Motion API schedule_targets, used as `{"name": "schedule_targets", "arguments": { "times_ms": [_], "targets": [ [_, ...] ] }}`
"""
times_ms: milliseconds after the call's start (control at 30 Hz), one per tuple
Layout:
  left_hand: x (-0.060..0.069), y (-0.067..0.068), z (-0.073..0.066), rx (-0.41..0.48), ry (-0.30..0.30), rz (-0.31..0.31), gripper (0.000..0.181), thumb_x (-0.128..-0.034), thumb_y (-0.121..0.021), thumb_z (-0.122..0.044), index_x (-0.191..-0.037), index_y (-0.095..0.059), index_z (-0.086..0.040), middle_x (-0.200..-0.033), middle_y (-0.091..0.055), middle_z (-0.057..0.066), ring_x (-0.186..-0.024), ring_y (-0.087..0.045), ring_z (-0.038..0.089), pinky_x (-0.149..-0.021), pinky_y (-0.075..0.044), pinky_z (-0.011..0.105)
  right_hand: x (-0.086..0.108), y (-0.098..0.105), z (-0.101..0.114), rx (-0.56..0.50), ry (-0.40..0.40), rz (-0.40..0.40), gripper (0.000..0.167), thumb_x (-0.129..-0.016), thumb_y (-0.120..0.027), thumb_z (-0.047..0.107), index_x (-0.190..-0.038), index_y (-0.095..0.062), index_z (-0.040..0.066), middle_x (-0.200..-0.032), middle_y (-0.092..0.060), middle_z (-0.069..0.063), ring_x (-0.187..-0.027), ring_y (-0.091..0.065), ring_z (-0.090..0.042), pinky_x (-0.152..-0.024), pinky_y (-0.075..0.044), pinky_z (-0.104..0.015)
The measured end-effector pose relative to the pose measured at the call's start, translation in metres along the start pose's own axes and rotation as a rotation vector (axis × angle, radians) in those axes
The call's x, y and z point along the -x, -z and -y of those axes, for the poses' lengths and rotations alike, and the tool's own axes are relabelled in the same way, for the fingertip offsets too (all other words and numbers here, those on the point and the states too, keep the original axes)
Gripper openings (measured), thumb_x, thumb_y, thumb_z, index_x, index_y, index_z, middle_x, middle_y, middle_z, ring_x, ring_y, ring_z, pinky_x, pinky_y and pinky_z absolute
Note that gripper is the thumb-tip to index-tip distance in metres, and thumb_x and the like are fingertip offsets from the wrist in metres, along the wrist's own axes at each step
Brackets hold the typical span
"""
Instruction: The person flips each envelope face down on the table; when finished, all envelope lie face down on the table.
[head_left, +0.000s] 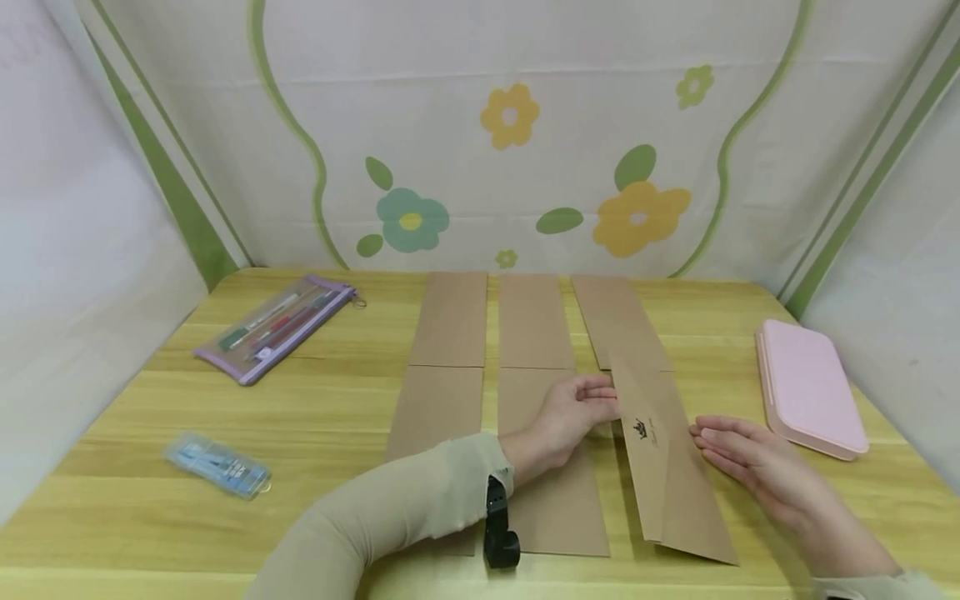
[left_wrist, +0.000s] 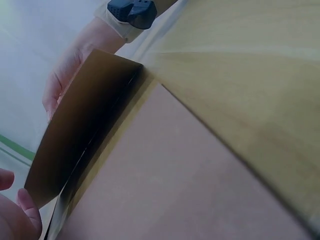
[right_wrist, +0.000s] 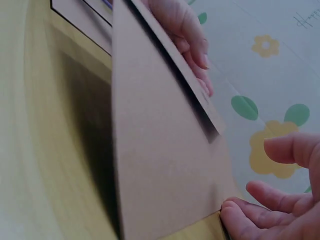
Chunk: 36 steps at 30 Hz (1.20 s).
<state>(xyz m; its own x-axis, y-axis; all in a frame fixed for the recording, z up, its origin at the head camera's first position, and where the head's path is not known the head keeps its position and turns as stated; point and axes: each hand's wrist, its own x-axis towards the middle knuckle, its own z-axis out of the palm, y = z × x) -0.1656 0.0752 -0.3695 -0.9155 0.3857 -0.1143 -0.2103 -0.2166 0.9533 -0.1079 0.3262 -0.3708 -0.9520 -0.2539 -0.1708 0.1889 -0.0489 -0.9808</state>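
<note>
A brown paper envelope (head_left: 690, 483) lies at a tilt right of centre. Along its left side a long panel (head_left: 637, 433) stands raised, printed with a black crown and small script. My left hand (head_left: 558, 417) reaches to that panel's left edge, fingertips against it and fairly straight; in the right wrist view my left fingers (right_wrist: 192, 45) show behind the panel. Close to the envelope's right edge is my right hand (head_left: 765, 467), fingers extended. In the right wrist view its fingertips (right_wrist: 231, 206) appear by the envelope's corner; contact is unclear.
Several brown rectangular pieces (head_left: 536, 321) lie in columns on the wooden table (head_left: 322, 433). A purple-edged pencil pouch (head_left: 281, 325) and a blue plastic case (head_left: 217, 465) lie left. A pink case (head_left: 813, 387) sits right. A flowered cloth (head_left: 465, 50) hangs behind.
</note>
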Motion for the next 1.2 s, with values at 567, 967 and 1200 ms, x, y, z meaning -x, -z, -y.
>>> {"name": "schedule_targets", "arguments": {
  "times_ms": [567,967,1200],
  "targets": [
    [0.003,-0.007,-0.019,0.197,-0.006,-0.043,0.039,-0.0757,-0.063,0.013,-0.111,-0.056,-0.002,-0.082,-0.057,0.001,-0.066,-0.056,0.011,-0.066,-0.052,0.024,-0.013,-0.035,0.003,0.021,-0.004,0.061,0.023,-0.097,-0.044,0.009,-0.118,-0.051,0.003,-0.109,-0.062,0.006,-0.103,-0.059,-0.005,-0.088,-0.048,-0.02],
    [0.003,-0.008,-0.035,0.233,-0.014,-0.04,0.039,-0.0767,-0.063,0.013,-0.111,-0.056,-0.004,-0.083,-0.055,0.001,-0.07,-0.056,0.011,-0.064,-0.051,0.02,-0.025,-0.063,0.003,-0.073,-0.015,0.042,0.017,-0.096,-0.045,0.011,-0.107,-0.058,0.016,-0.107,-0.063,0.005,-0.101,-0.06,-0.009,-0.087,-0.049,-0.022],
    [0.001,-0.011,-0.038,0.209,-0.016,-0.042,0.038,-0.0767,-0.063,0.011,-0.111,-0.055,-0.003,-0.081,-0.054,0.001,-0.067,-0.055,0.011,-0.061,-0.05,0.02,-0.031,-0.069,-0.002,-0.102,0.029,0.079,0.02,-0.097,-0.041,0.009,-0.107,-0.057,0.015,-0.106,-0.064,0.004,-0.099,-0.061,-0.009,-0.086,-0.049,-0.023]
  ]
}}
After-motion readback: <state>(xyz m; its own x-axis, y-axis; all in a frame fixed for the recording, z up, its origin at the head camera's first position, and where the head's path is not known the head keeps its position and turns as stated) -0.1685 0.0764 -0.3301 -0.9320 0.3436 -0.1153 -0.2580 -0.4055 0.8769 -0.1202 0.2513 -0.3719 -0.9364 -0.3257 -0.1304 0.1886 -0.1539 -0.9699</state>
